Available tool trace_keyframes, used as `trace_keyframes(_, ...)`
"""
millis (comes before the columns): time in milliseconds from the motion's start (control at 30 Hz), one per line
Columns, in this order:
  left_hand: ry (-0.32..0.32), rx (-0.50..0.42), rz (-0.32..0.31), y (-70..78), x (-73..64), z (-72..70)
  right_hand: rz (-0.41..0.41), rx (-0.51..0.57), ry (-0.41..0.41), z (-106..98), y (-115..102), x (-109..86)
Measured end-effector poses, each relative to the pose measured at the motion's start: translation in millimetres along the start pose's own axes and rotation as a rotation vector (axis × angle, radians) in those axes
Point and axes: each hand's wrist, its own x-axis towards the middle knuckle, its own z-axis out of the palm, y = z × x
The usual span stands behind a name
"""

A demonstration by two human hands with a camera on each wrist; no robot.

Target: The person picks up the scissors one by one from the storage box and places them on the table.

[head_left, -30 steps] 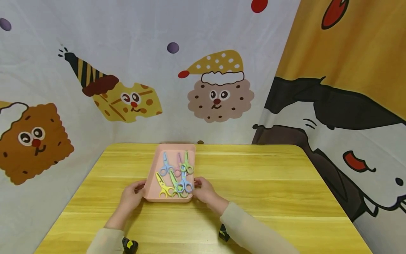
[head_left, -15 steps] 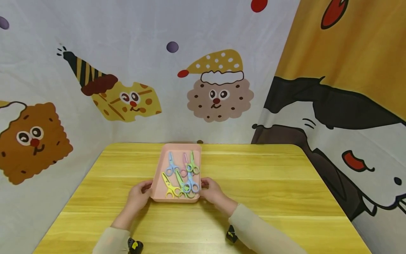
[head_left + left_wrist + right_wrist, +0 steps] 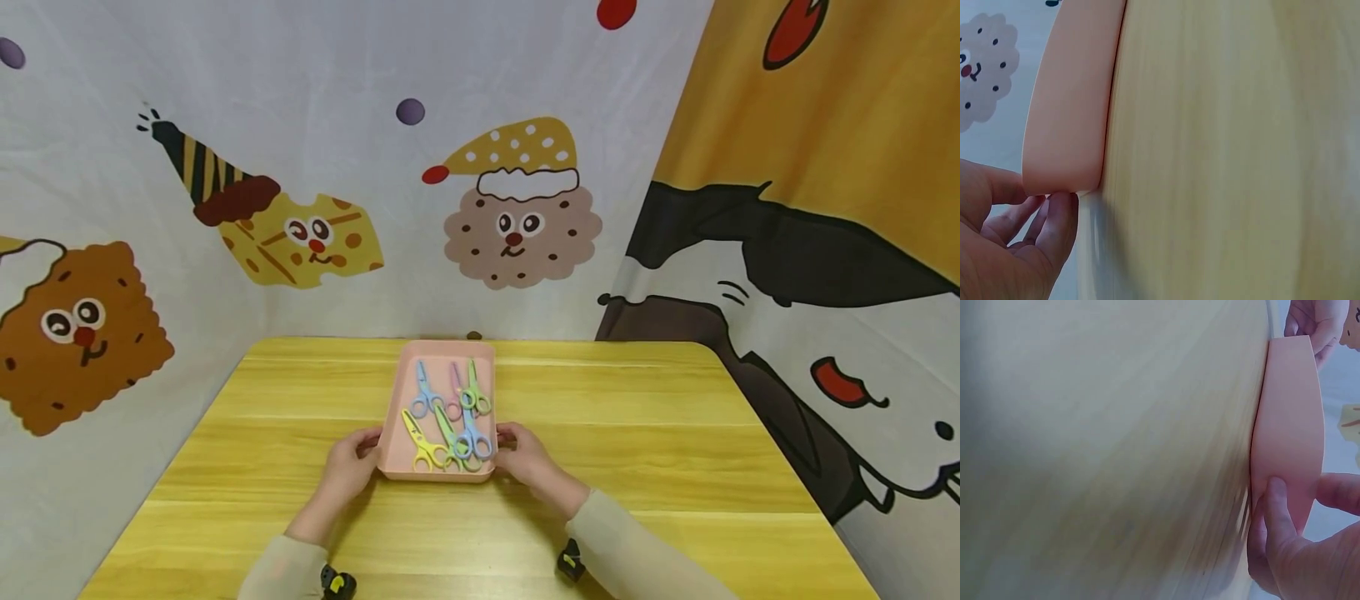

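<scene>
A pink rectangular tray (image 3: 442,350) lies on the wooden table. Several small plastic-handled scissors fill it: a yellow pair (image 3: 415,432) at the near left, blue ones (image 3: 423,385), green ones (image 3: 473,379) and a pink pair (image 3: 455,379). My left hand (image 3: 348,467) grips the tray's near left corner. In the left wrist view, the fingers and thumb meet the tray's pink wall (image 3: 1069,112). On the opposite side my right hand (image 3: 528,458) holds the near right corner; the right wrist view has a fingertip (image 3: 1277,487) pressed on the outer wall.
The yellow wood-grain table (image 3: 637,442) extends to both sides of the tray and in front of it. Behind its far edge hangs a white cloth (image 3: 322,83) with cartoon prints. Black devices (image 3: 570,560) sit at both wrists.
The tray with its scissors has slid to the right across the table, both hands moving along with it. Its contents keep nearly the same layout.
</scene>
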Motion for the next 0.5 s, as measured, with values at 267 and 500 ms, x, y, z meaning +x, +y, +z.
trace_keyframes(267,0.006,-0.033,-0.012,5.4,-1.3,13.3,-0.006,-0.041,0.019,-12.0,1.8,-4.3)
trace_keyframes(500,0.016,-0.036,0.004,10.4,-3.5,22.7,0.002,-0.018,0.025,-21.0,5.8,-6.1)
